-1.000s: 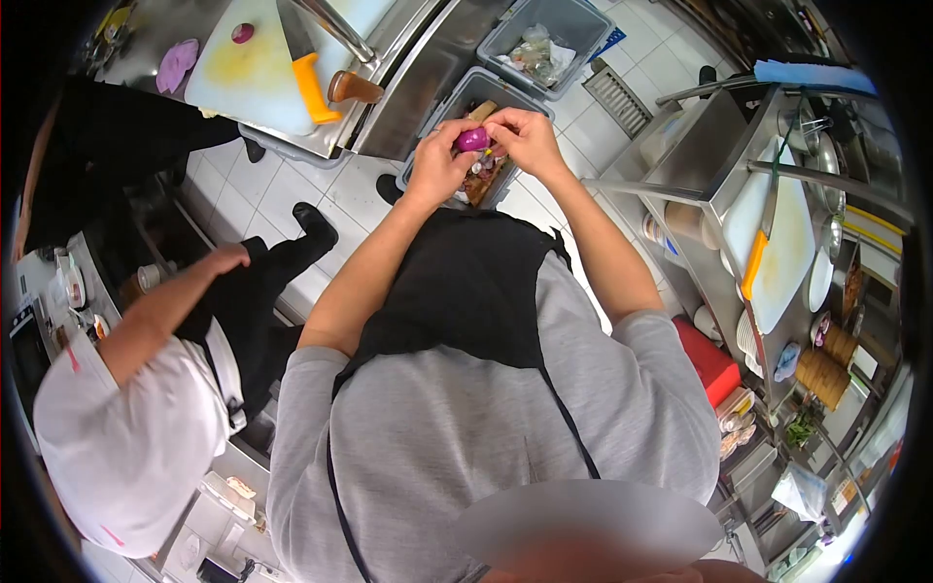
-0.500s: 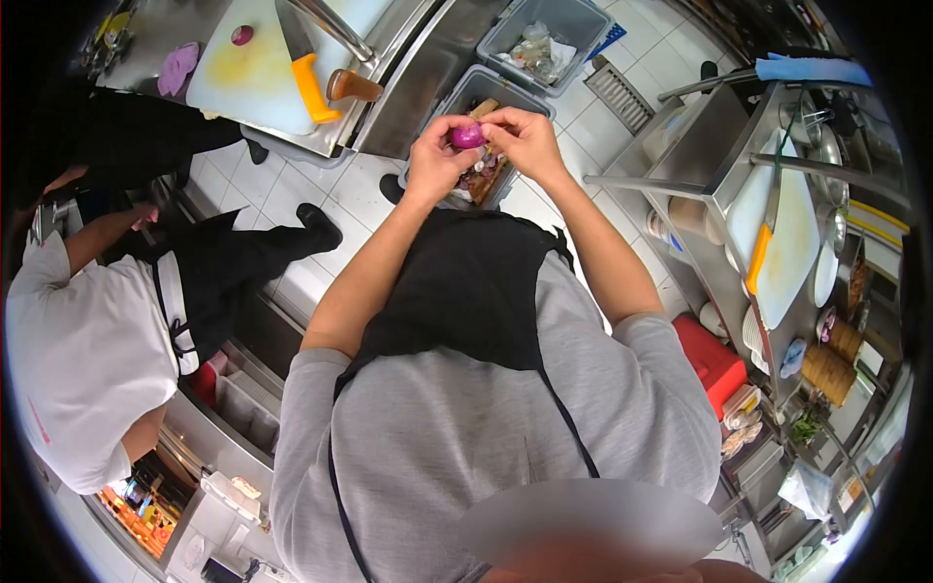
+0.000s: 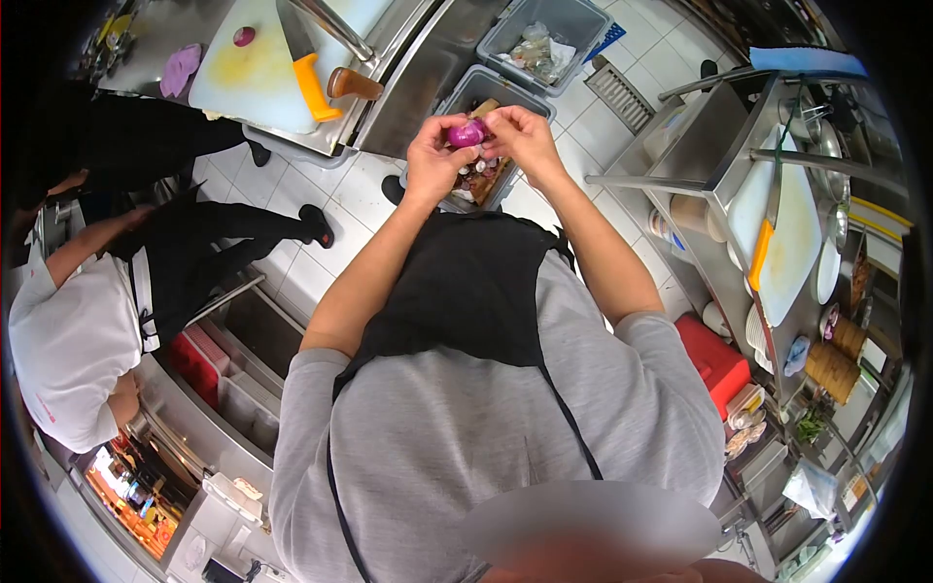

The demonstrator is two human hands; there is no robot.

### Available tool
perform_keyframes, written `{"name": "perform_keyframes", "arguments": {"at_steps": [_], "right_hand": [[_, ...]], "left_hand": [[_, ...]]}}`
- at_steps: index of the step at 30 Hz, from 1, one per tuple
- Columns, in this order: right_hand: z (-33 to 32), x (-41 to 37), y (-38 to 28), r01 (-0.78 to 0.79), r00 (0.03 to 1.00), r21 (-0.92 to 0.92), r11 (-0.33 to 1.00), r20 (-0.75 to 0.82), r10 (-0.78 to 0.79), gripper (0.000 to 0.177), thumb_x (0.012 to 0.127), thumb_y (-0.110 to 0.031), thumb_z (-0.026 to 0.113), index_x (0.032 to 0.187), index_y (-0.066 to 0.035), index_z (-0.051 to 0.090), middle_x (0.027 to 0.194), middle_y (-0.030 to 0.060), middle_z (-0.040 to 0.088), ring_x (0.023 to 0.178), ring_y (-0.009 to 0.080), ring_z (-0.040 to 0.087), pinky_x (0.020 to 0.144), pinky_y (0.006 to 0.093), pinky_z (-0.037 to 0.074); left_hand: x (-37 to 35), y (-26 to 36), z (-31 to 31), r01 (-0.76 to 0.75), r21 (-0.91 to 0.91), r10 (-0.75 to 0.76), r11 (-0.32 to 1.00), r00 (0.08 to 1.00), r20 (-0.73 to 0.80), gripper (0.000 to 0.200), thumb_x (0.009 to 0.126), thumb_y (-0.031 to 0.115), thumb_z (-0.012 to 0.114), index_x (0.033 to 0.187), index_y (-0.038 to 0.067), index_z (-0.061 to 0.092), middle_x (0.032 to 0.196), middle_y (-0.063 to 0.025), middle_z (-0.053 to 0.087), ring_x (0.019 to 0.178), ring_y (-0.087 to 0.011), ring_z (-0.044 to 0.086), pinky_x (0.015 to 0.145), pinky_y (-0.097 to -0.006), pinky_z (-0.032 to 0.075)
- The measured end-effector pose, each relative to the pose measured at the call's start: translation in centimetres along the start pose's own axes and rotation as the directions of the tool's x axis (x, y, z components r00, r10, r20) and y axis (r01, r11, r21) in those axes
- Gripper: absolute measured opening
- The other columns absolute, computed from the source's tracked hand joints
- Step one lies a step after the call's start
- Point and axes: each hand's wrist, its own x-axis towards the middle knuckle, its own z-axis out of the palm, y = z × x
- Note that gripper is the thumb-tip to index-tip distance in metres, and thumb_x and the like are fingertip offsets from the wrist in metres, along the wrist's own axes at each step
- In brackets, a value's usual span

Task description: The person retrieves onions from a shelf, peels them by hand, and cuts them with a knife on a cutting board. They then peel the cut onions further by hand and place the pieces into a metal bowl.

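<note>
Over grey bin, left hand and right hand hold onion.

Both arms are reaching forward with elbows bent and forearms bare. The left hand is curling its fingers inward in a firm grip. The right hand, touching it at the fingertips, is pinching with thumb and forefinger.

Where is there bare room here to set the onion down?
Bare: the white cutting board left of its knife; the right-hand board beside a second knife. Crowded: the grey bin under the onion, full of scraps.
</note>
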Motion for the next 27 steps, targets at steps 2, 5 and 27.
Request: {"name": "perform_keyframes", "arguments": {"at_steps": [2,5,27], "right_hand": [[-0.1,-0.1,-0.1,0.026,1.0,-0.082,0.996,0.0,-0.026,0.013,0.095,-0.009,0.064,0.092,0.003,0.066,0.085,0.0079,0.068,0.07,0.013,0.067,0.059,0.0267,0.057],[-0.3,0.5,0.9,0.126,0.99,-0.238,0.963,-0.028,-0.137,0.01,0.093,-0.006,0.066,0.089,0.003,0.067,0.083,0.0089,0.069,0.068,0.0131,0.066,0.059,0.0272,0.057],[-0.5,0.0,0.6,-0.069,0.997,0.061,0.996,0.02,0.068,0.013,0.09,0.001,0.066,0.103,0.005,0.065,0.094,0.011,0.069,0.074,0.0157,0.067,0.064,0.0281,0.06]], "left_hand": [[-0.2,0.3,0.5,0.007,0.045,-0.006,0.999,1.0,-0.01,0.042,0.077,-0.01,0.076,0.113,0.003,0.058,0.126,-0.0146,0.06,0.116,-0.0185,0.059,0.1,-0.0328,0.05],[-0.1,0.8,0.9,-0.023,0.108,0.024,0.994,1.0,-0.003,0.041,0.078,-0.007,0.078,0.112,0.003,0.057,0.124,-0.0145,0.06,0.115,-0.0192,0.059,0.101,-0.0326,0.049],[0.8,-0.5,-0.6,0.43,-0.475,-0.395,0.768,0.901,0.178,0.034,0.099,0.026,0.054,0.12,0.0,0.059,0.114,-0.0142,0.067,0.105,-0.025,0.065,0.093,-0.0392,0.054]]}}
